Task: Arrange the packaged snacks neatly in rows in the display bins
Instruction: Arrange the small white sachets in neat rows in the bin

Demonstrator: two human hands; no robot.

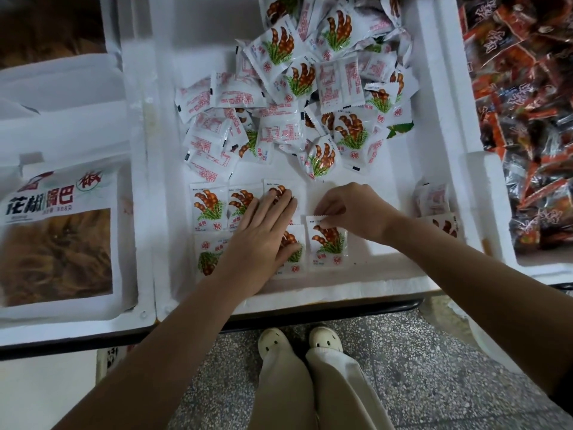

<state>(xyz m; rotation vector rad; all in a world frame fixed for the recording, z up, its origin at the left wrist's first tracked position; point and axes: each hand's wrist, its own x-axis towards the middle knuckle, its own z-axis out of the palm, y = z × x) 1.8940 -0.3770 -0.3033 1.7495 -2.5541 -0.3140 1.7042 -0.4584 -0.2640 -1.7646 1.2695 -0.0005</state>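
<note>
A white foam bin (313,294) holds small white snack packets printed with brown pods and green leaves. A loose pile of packets (297,97) fills its far half. Near the front, several packets (208,207) lie flat in two rows. My left hand (259,232) lies flat with straight fingers on the middle packets of those rows. My right hand (352,211) pinches the top edge of one packet (328,243) at the right end of the front row. Two more packets (434,201) lie by the bin's right wall.
A left bin (77,315) holds a large white bag with a window (59,237). A right bin (539,268) is full of red and orange wrapped snacks (527,103). The bins sit on a dark-edged table; my legs and white shoes (299,341) stand on speckled floor.
</note>
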